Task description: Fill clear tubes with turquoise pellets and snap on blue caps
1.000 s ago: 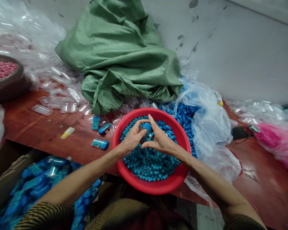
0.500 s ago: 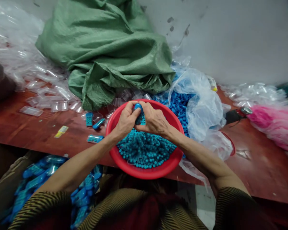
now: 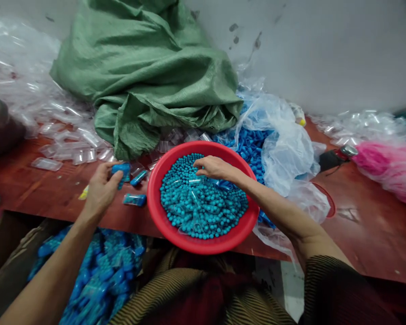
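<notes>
Red tabletop (image 3: 368,239); left hand (image 3: 102,188) clamped on blue container (image 3: 122,170), left of basin (image 3: 154,201); right hand (image 3: 214,168) over beads (image 3: 203,216), grip unclear.

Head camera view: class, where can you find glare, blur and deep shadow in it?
In the head view, white glare streaks the clear containers at left; the pink plastic looks soft near the right edge, the blue beads crisper; shadow darkens the space below the table.
</notes>
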Available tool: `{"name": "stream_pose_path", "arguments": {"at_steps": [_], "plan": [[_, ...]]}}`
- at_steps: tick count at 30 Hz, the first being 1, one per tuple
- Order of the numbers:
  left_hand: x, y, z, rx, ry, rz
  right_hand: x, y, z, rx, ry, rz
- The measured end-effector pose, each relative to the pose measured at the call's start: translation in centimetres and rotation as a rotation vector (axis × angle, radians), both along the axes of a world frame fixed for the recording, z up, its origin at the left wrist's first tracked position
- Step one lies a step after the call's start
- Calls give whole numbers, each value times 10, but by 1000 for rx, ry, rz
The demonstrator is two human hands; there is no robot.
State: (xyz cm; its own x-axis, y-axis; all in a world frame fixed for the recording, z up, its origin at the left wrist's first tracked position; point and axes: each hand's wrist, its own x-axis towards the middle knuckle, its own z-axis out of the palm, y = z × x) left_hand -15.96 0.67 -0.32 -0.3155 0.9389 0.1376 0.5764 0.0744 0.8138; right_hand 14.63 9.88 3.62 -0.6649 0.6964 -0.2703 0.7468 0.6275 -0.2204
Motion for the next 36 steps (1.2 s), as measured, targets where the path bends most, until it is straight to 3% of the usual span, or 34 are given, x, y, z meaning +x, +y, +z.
{"name": "stream_pose_path", "arguments": {"at_steps": [3, 6, 9, 13, 16, 20, 30, 36], "plan": [[-24, -6, -20, -73, 265, 154, -4, 4, -5, -88, -147, 20], [-18, -8, -19, 20, 481, 196, -11, 3, -5, -119, -219, 21], [9, -4, -4, 159, 483, 76, -13, 6, -7, -136, -229, 16], [56, 8, 15, 207, 407, -215, -10, 18, -19, -215, -164, 19], [85, 23, 18, 157, 396, -421, -6, 29, -27, -324, -90, -6], [105, 45, 8, 20, 469, -633, -3, 40, -33, -420, -57, -47], [123, 76, 2, -332, 722, -737, -2, 39, -32, -605, -4, -183], [128, 84, -1, -385, 736, -802, 2, 43, -34, -644, 43, -224]]}}
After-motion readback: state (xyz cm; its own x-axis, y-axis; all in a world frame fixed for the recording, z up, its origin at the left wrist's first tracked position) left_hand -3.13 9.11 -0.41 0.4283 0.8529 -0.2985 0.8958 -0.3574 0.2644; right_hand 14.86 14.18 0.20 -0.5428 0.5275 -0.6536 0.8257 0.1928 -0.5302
